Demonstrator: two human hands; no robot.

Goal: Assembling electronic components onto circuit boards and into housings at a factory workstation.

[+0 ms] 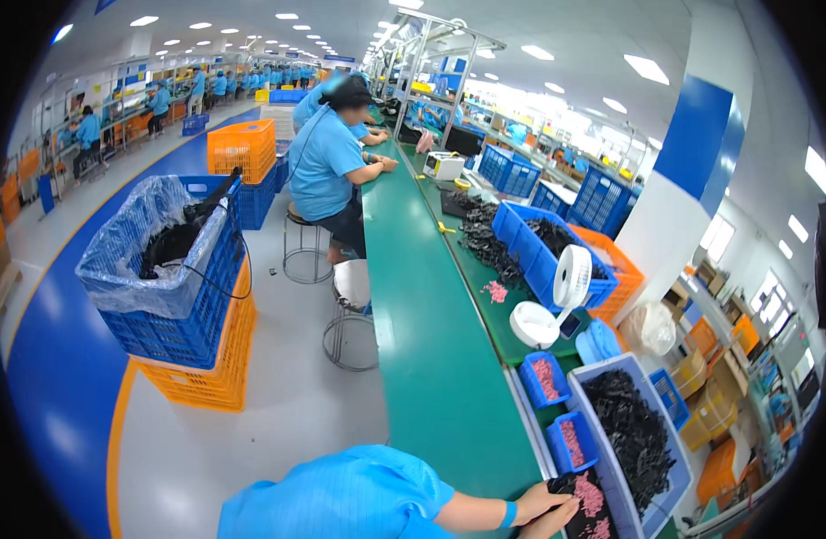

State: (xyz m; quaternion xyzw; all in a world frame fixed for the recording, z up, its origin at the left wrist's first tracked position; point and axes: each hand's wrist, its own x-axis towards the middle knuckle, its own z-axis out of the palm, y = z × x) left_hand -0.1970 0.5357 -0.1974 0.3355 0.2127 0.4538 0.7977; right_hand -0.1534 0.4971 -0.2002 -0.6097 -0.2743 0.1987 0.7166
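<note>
Low on the right, my left hand (535, 501), with a blue band (509, 514) on its wrist, is closed beside a dark surface (572, 508). My right hand (555, 520) lies close against it, fingers bent and pressed together. What either hand pinches is too small and partly hidden to make out. Loose small pink pieces (589, 496) are heaped just past my fingertips. Two small blue bins (582, 429) of similar pink pieces stand beyond my left hand. A large grey-blue tub (678, 476) full of black parts (624, 431) stands beside them.
A long green worktable (431, 332) runs away from me, with a white fan (570, 277), a blue crate (512, 238) and piled black parts (485, 234) along it. A co-worker (328, 166) sits further up. Stools (351, 286) and stacked crates (197, 323) stand left.
</note>
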